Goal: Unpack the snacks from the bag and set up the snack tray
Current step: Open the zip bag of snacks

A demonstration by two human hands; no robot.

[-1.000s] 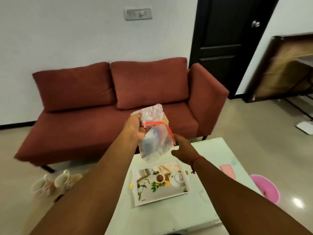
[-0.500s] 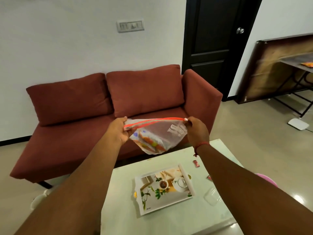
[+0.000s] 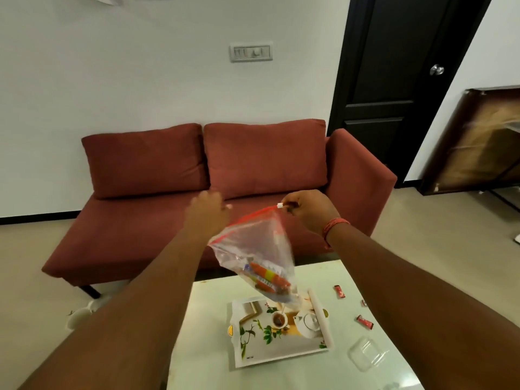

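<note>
Right hand (image 3: 308,211) pinches bag (image 3: 253,249) — snack packets (image 3: 267,278) inside.

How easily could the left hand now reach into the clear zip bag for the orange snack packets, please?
Probably easily: the right hand pinches the white slider, the clear zip bag hangs mouth-up, and the left hand, blurred, is beside it. Orange snack packets lie at the bottom.
</note>
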